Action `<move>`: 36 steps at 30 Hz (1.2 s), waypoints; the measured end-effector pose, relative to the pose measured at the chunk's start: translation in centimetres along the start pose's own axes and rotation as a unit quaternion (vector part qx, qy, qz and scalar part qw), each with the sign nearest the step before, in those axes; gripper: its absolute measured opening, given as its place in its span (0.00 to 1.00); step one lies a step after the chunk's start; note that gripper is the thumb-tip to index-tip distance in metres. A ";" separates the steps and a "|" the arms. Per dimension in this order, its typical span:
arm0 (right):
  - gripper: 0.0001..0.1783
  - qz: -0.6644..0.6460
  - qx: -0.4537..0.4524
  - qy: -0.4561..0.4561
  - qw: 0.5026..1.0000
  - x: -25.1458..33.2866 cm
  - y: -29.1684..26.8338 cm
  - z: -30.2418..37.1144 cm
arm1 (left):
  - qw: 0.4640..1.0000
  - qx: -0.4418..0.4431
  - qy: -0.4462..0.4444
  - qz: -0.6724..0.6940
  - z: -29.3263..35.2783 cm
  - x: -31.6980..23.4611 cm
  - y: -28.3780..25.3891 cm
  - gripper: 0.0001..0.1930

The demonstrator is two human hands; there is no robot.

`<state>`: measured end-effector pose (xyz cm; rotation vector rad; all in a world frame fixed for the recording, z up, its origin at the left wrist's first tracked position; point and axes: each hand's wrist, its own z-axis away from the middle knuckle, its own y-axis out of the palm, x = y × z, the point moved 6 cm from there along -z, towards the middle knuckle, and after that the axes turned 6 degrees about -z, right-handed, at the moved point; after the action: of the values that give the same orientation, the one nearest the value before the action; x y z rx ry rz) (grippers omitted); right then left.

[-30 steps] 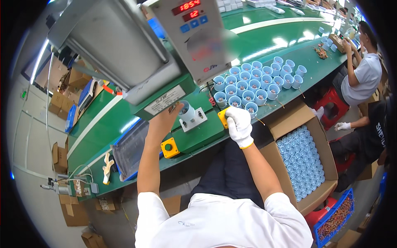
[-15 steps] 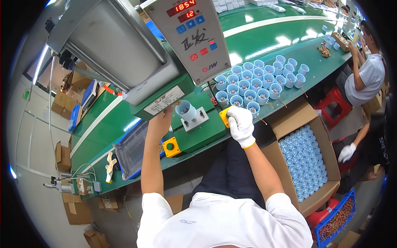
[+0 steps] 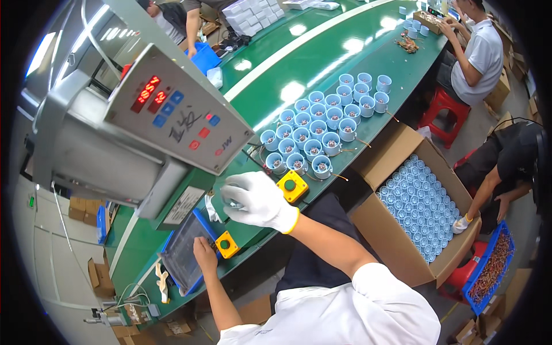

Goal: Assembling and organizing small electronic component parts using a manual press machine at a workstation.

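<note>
My right hand (image 3: 256,201), in a white glove with a yellow cuff, is at the press (image 3: 115,149), fingers curled in. A bit of something greyish shows between them, too little to name. The hand hides the press's metal fixture. My bare left hand (image 3: 204,254) is at the right edge of a blue-rimmed tray (image 3: 187,253), its fingers bent and closed; their tips are hidden. Beside it sits a yellow box with a green button (image 3: 226,244). A second yellow button box (image 3: 292,186) lies right of my gloved hand.
Several light-blue cups (image 3: 316,129) with wires inside stand on the green bench. An open carton (image 3: 368,230) of blue pieces is at the right, where a co-worker's gloved hand (image 3: 461,224) reaches in. Another person (image 3: 474,52) sits farther along. A loose glove (image 3: 162,283) lies left.
My left hand has gone from under the press to the tray. My right hand has left the yellow button box and moved left to the press. The view has turned.
</note>
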<state>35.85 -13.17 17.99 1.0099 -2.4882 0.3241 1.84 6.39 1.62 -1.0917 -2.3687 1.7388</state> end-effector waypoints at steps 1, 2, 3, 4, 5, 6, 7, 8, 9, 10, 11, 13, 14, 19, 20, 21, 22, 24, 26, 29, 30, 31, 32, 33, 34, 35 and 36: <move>0.15 0.001 0.000 -0.009 1.000 -0.2 -2.0 -0.5 | 1.000 0.004 0.002 -0.001 0.0 -0.3 0.0 0.17; 0.14 0.006 0.002 0.035 0.999 -1.5 -4.0 -0.8 | 1.000 0.014 -0.006 -0.002 -0.1 -0.3 -0.1 0.17; 0.18 0.010 -0.113 -0.001 0.993 -3.4 -6.2 -1.2 | 1.000 0.028 -0.010 -0.003 -0.4 -0.8 0.2 0.16; 0.17 -0.003 -0.171 0.010 0.985 -5.8 -7.9 -2.1 | 0.999 0.026 -0.022 -0.002 -0.4 -1.1 -0.1 0.16; 0.17 0.011 -0.150 0.131 0.980 -9.2 -8.7 -2.9 | 0.999 0.030 -0.022 -0.006 -0.3 -1.1 -0.3 0.16; 0.18 0.011 -0.131 0.219 0.967 -11.7 -9.3 -4.7 | 0.999 0.031 -0.033 -0.007 0.0 -0.8 -0.7 0.16; 0.22 0.032 -0.084 0.257 0.962 -15.9 -9.2 -5.9 | 0.999 0.030 -0.041 -0.007 0.0 -0.8 -0.7 0.16; 0.23 0.090 -0.031 0.292 0.952 -20.0 -8.7 -7.0 | 0.999 0.025 -0.043 -0.006 0.1 -0.7 -0.6 0.17; 0.23 0.130 0.041 0.293 0.946 -23.3 -7.8 -8.1 | 0.999 0.024 -0.039 -0.008 0.2 -0.9 -0.6 0.17; 0.24 0.170 0.112 0.290 0.935 -26.1 -6.5 -8.9 | 0.998 0.039 -0.044 -0.016 0.4 -1.0 -0.6 0.17; 0.20 0.203 0.148 0.265 0.931 -28.6 -5.2 -9.0 | 0.997 0.053 -0.047 -0.023 0.5 -0.8 -0.5 0.17; 0.12 0.293 0.258 0.244 0.888 -33.6 -2.6 -8.4 | 0.997 0.055 -0.050 -0.030 0.4 -0.5 0.2 0.17; 0.13 0.328 0.301 0.273 0.852 -36.2 -2.0 -6.9 | 0.997 0.063 -0.048 -0.027 0.5 -0.7 0.8 0.17; 0.16 0.414 0.377 0.231 0.796 -34.8 -1.5 -7.0 | 0.997 0.061 -0.048 -0.025 0.5 0.1 0.5 0.17; 0.16 0.423 0.333 0.164 0.827 -32.0 -2.1 -7.9 | 0.997 0.057 -0.051 -0.016 0.7 -0.1 0.2 0.17; 0.16 0.410 0.280 0.100 0.862 -29.2 -3.4 -8.7 | 0.997 0.051 -0.049 -0.004 0.2 -0.6 0.1 0.17; 0.14 0.355 0.220 0.059 0.907 -25.7 -5.4 -9.4 | 0.998 0.041 -0.049 0.003 0.1 -0.7 -0.3 0.18; 0.11 0.232 0.093 0.002 0.968 -18.2 -10.7 -8.1 | 0.998 0.028 -0.058 0.018 -0.3 -1.2 -0.3 0.18; 0.08 0.225 0.056 -0.004 0.973 -11.1 -15.9 -4.4 | 0.995 0.040 -0.081 0.033 -0.9 -1.8 -0.5 0.20; 0.13 0.296 0.088 0.040 0.950 -5.9 -17.4 3.3 | 0.996 0.022 -0.078 0.036 -0.1 -1.0 -1.0 0.22; 0.17 0.338 0.104 0.066 0.933 -4.7 -17.2 5.4 | 0.997 0.025 -0.071 0.021 -0.1 -1.6 -0.9 0.22; 0.20 0.385 0.120 0.088 0.911 -4.2 -16.9 7.8 | 0.998 0.019 -0.061 0.022 0.0 -1.0 -0.5 0.22; 0.25 0.411 0.133 0.109 0.895 -3.7 -16.5 9.2 | 0.998 0.017 -0.047 0.023 -0.1 -1.3 -0.2 0.21; 0.28 0.419 0.127 0.128 0.890 -3.7 -15.8 10.2 | 0.999 0.015 -0.035 0.021 0.1 -1.7 -0.4 0.21; 0.29 0.418 0.118 0.131 0.891 -4.0 -15.2 11.1 | 0.999 0.013 -0.039 0.030 0.5 -1.8 -0.5 0.20; 0.29 0.420 0.108 0.133 0.891 -4.7 -14.8 11.8 | 0.998 0.012 -0.042 0.042 0.6 -2.1 -0.5 0.19; 0.28 0.410 0.088 0.137 0.897 -5.2 -14.8 12.3 | 0.994 0.043 -0.080 0.057 0.7 -3.1 -1.0 0.18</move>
<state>45.92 -25.05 5.47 -0.1036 -2.5088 0.8856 3.38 4.02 3.42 -1.1389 -2.3342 2.0176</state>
